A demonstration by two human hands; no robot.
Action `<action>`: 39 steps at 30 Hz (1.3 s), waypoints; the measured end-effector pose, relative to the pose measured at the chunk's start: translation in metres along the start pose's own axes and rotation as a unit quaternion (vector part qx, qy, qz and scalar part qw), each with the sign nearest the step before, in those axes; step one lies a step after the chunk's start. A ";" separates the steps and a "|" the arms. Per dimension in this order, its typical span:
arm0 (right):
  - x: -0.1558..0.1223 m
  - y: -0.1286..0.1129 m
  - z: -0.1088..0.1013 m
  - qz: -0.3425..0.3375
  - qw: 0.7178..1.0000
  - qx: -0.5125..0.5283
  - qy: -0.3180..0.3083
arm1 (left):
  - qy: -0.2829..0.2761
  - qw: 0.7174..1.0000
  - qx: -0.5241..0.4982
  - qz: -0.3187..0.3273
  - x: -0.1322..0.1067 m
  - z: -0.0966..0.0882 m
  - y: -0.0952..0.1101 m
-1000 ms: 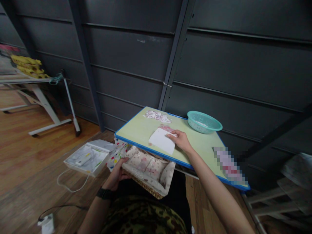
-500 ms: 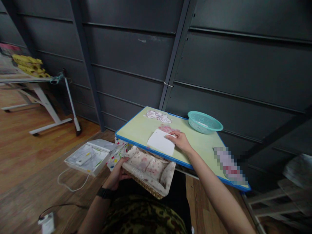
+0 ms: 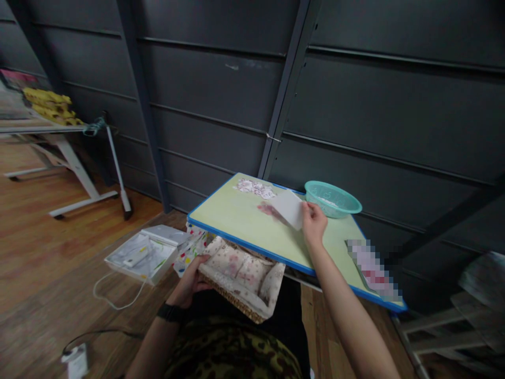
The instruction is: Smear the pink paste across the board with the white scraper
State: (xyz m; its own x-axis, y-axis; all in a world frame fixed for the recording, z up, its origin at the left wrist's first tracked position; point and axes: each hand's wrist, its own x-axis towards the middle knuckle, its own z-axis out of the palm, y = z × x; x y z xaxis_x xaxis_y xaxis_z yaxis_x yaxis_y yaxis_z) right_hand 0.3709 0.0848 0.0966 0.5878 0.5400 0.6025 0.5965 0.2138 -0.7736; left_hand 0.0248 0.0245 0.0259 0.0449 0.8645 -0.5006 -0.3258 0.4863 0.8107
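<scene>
My right hand pinches a white card and holds it tilted over the green table, beside a small pink heap of scraps. A larger pale heap of scraps lies near the table's far edge. My left hand grips the left end of a wicker basket with a flowered cloth lining, held just under the table's blue front edge. A dark watch is on my left wrist.
A teal plastic bowl stands at the table's far right. A blurred flat item lies on the right side. On the wooden floor to the left are a white box with a cable, and a white-legged table.
My right hand has lifted the white card off the table's front edge and carried it back and to the right, next to the pink scraps. My left hand and the basket have stayed put.
</scene>
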 end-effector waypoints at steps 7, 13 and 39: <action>0.009 -0.001 -0.021 -0.014 0.971 -0.223 0.084 | 0.005 1.000 0.001 0.000 0.002 -0.001 0.000; 0.015 -0.002 -0.030 0.041 0.936 -0.344 0.058 | 0.013 1.000 0.003 -0.012 0.000 0.000 0.003; 0.008 0.008 -0.009 -0.049 0.976 -0.209 -0.036 | -0.005 1.000 0.012 -0.005 0.000 -0.003 0.001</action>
State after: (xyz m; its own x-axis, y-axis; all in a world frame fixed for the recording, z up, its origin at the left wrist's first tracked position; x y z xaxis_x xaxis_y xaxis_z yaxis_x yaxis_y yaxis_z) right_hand 0.3849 0.0837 0.0969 0.4862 0.5928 0.6421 0.8276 -0.0764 -0.5562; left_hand 0.0221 0.0249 0.0258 0.0567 0.8611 -0.5053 -0.3034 0.4970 0.8130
